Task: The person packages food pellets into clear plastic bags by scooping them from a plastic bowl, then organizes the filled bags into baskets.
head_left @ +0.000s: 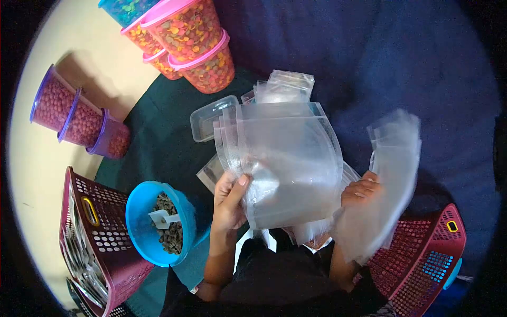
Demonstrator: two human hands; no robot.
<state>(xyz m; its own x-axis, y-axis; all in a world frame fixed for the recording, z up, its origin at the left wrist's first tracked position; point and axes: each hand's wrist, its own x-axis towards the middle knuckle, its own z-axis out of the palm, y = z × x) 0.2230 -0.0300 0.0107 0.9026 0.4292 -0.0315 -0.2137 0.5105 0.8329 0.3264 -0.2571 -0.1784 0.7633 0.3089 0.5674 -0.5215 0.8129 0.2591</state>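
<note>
My left hand [231, 201] grips a fanned stack of clear plastic bags [290, 164] by its left edge, thumb on top. On the right, my right hand [360, 190] is closed on another bunch of clear bags [388, 174], which is blurred and hangs on both sides of the fingers. The two bunches come close together near the right hand. Behind them lie more clear bags [288, 87] and a clear plastic tray [214, 117]. Part of another bag shows beneath the left stack.
A blue bucket [134, 224] with dark pieces and a white scoop stands at the left, beside a maroon basket [113, 227] of packets. Another maroon basket [422, 253] is at the right. Stacked tubs [203, 66] of colourful pieces and purple-rimmed tubs [82, 124] stand farther back.
</note>
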